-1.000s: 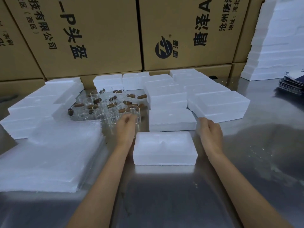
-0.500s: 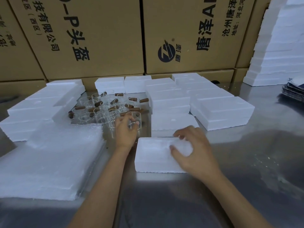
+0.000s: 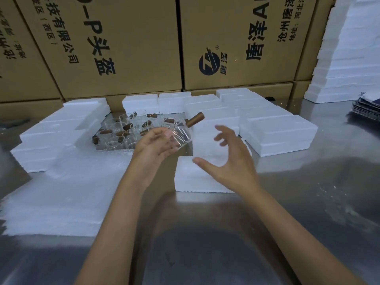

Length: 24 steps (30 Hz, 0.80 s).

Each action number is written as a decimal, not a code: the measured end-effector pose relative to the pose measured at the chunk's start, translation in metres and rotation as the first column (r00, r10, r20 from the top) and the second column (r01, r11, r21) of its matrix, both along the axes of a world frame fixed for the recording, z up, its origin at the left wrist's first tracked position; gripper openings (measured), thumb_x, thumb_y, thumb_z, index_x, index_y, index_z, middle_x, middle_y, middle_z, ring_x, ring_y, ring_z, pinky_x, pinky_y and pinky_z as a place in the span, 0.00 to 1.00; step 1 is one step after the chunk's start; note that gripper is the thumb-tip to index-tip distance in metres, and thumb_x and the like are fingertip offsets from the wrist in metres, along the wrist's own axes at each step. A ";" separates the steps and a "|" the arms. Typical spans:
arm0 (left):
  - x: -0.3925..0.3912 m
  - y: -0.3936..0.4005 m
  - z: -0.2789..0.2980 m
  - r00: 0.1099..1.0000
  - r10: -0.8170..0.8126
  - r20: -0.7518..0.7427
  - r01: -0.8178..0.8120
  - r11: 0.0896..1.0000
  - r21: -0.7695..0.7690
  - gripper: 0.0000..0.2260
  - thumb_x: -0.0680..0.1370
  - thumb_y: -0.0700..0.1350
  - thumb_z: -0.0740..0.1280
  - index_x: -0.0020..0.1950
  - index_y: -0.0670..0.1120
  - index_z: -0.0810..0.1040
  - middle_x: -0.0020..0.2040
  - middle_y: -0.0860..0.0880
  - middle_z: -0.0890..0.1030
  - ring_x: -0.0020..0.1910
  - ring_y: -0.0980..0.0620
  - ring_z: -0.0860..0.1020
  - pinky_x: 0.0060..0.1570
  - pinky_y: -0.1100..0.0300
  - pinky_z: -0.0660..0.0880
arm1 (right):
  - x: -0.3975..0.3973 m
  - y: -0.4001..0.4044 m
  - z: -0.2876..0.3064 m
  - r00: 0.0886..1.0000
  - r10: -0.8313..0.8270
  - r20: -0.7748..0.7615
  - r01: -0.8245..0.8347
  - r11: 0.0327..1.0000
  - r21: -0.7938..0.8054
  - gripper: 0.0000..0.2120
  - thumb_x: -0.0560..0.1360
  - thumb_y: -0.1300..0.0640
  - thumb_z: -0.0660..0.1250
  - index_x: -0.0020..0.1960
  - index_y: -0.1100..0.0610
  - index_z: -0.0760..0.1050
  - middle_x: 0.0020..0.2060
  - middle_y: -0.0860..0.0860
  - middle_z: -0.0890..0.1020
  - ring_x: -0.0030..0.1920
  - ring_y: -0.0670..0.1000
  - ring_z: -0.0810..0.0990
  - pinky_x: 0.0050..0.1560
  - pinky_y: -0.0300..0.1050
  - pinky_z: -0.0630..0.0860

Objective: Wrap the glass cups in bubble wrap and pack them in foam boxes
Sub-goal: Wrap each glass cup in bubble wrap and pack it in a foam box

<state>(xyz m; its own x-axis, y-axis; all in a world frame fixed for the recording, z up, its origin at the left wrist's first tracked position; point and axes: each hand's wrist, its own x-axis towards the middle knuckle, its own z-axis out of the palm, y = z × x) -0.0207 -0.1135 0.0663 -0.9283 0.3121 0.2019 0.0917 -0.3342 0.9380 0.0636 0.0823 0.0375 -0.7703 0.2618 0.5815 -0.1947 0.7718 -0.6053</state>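
Many glass cups (image 3: 127, 130) behind | foam boxes (image 3: 275, 134) flank | cartons (image 3: 131, 44) beyond

Cardboard cartons (image 3: 127, 44), brown, printed in black Chinese characters with a round logo, are standing stacked in a row along the far edge. Tabletop (image 3: 308, 202), brushed metal, is reflecting the light and carrying scattered white crumbs at right. Stack of dark flat sheets (image 3: 367, 108) is lying at the right edge, partly cropped.
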 end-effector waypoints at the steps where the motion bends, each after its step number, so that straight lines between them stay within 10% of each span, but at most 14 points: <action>1: 0.004 0.001 -0.001 0.999 -0.031 0.021 0.031 0.999 0.021 0.10 0.73 0.48 0.72 0.52 0.47 0.81 0.51 0.47 0.85 0.48 0.49 0.85 0.48 0.59 0.80 | -0.003 -0.012 0.005 0.999 0.036 -0.036 -0.038 0.997 -0.064 0.44 0.61 0.23 0.70 0.72 0.33 0.56 0.58 0.32 0.71 0.56 0.37 0.72 0.55 0.38 0.71; 8: 0.014 0.007 -0.004 0.993 -0.080 0.087 0.076 0.996 0.053 0.16 0.73 0.47 0.73 0.59 0.47 0.79 0.54 0.46 0.85 0.51 0.45 0.85 0.52 0.57 0.80 | -0.019 -0.055 -0.010 0.979 0.057 -0.195 -0.092 0.981 -0.172 0.30 0.70 0.47 0.75 0.66 0.42 0.63 0.60 0.36 0.71 0.59 0.41 0.73 0.57 0.35 0.71; 19: 0.018 0.017 -0.004 0.977 -0.156 0.148 0.129 0.975 0.179 0.19 0.82 0.43 0.64 0.73 0.41 0.70 0.65 0.41 0.80 0.66 0.37 0.77 0.68 0.45 0.73 | -0.008 -0.060 0.002 0.966 0.045 -0.254 -0.142 0.914 -0.381 0.31 0.68 0.50 0.79 0.60 0.35 0.63 0.58 0.33 0.72 0.59 0.41 0.75 0.55 0.26 0.71; 24: 0.022 0.025 -0.012 0.956 0.084 -0.280 -0.157 0.955 -0.251 0.25 0.75 0.34 0.73 0.66 0.55 0.72 0.61 0.57 0.80 0.60 0.56 0.79 0.57 0.59 0.76 | -0.002 -0.049 0.009 0.930 0.246 -0.274 -0.361 0.458 -0.813 0.27 0.64 0.54 0.79 0.59 0.52 0.72 0.53 0.47 0.83 0.55 0.49 0.83 0.58 0.42 0.78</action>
